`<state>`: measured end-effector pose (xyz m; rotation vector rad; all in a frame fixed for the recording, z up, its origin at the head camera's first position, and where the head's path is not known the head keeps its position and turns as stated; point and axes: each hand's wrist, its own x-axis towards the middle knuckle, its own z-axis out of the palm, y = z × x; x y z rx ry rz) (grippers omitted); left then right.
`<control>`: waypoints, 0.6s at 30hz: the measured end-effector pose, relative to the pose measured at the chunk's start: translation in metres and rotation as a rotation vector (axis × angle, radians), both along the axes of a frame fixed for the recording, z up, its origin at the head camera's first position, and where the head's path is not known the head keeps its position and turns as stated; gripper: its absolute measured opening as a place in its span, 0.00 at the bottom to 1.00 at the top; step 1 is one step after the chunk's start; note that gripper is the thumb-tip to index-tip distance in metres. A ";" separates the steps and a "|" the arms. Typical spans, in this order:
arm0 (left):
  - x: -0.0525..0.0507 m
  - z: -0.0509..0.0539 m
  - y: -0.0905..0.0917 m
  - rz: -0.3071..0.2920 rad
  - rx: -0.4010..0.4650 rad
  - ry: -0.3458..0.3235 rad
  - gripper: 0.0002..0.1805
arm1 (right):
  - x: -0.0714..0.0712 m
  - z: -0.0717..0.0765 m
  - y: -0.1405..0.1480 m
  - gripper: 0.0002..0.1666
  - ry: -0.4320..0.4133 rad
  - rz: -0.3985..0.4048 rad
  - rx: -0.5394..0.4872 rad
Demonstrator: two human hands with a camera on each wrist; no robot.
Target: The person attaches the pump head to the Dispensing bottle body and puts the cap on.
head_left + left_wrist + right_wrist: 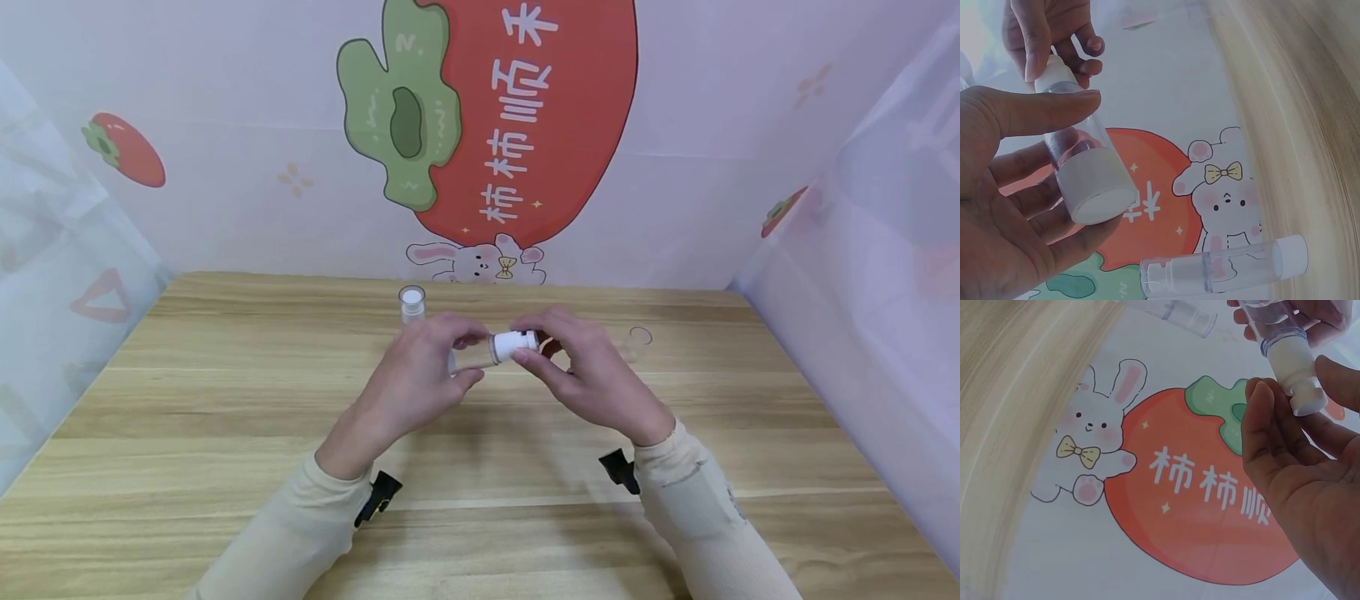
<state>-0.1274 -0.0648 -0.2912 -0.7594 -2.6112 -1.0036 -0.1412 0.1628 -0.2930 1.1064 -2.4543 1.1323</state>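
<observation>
My left hand point(416, 379) holds a small clear pump bottle point(1099, 190) with a white base, thumb on one side and fingers on the other. The bottle lies tilted nearly sideways, its white pump top point(512, 344) toward the right. At that end, my right hand point(588, 367) pinches the pump top between thumb and fingers. The right wrist view shows the white collar and nozzle point(1297, 375) without a cover over them. Behind the left hand, a second clear bottle point(412, 304) stands upright, its white pump under a clear cap.
A clear cap point(637, 340) rests on the wooden table point(480, 517), beyond the right hand and to its right. Printed cloth point(240, 100) hangs along the back and both sides of the table.
</observation>
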 end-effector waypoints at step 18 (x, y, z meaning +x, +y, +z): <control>0.004 0.002 0.004 0.001 -0.072 0.071 0.21 | 0.003 0.001 -0.002 0.05 -0.063 -0.057 0.066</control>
